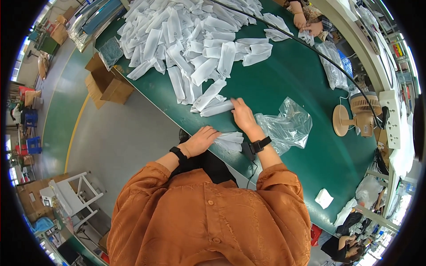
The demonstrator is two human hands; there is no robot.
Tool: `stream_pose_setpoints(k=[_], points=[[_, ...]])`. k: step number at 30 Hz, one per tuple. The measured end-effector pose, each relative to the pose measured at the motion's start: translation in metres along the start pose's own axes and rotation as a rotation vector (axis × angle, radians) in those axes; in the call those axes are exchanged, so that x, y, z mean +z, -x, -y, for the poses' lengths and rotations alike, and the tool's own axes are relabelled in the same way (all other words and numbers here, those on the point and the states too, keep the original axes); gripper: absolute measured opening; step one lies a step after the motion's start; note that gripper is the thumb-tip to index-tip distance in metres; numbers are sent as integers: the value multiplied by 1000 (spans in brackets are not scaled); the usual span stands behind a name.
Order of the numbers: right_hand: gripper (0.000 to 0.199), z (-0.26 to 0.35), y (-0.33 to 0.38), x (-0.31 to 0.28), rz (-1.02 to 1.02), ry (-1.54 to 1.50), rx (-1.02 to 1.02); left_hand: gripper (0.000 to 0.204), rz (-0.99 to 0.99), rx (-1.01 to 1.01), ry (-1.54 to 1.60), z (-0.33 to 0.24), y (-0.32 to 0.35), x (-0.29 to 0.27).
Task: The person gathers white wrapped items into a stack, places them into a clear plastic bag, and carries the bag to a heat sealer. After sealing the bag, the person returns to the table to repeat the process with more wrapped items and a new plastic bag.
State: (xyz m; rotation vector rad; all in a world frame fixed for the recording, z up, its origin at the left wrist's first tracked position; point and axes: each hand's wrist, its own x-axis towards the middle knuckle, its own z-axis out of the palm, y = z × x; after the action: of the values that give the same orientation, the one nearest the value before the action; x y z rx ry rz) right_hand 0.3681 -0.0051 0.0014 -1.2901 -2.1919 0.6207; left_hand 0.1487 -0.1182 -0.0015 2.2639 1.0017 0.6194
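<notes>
Left hand [202,138] on white pouches [230,141]; right hand [243,114] reaching pile [195,40]

— What's carrying it all on my feed?

— A long green table [293,75], running from the upper left of the frame down to the lower right.

— And on it?

— I see a big heap of white packets [195,40] across the upper middle, thinning toward centre frame. A small stack of packets [230,141] sits at the near edge, centre. Just right of it lies a crumpled clear bag [288,126]. A black cable [310,46] crosses the top right. A fan [357,115] stands at the right edge, and a folded white cloth [324,198] lies lower right.
</notes>
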Motion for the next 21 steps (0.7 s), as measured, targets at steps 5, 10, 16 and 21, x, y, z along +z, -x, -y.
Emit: stream_pose_setpoints(k=[5, 10, 16, 21], points=[[20, -3, 33, 0, 153, -65, 81, 47, -157, 14, -227, -20, -3, -27], [18, 16, 65, -9, 228, -87, -74, 46, -109, 13, -163, 1, -1, -21], [19, 25, 12, -16, 171, -114, 76, 46, -127, 15, -43, 8, -1, -18], [14, 15, -40, 29, -93, -206, 114, 48, -26, 20, -33, 7, -4, -18]])
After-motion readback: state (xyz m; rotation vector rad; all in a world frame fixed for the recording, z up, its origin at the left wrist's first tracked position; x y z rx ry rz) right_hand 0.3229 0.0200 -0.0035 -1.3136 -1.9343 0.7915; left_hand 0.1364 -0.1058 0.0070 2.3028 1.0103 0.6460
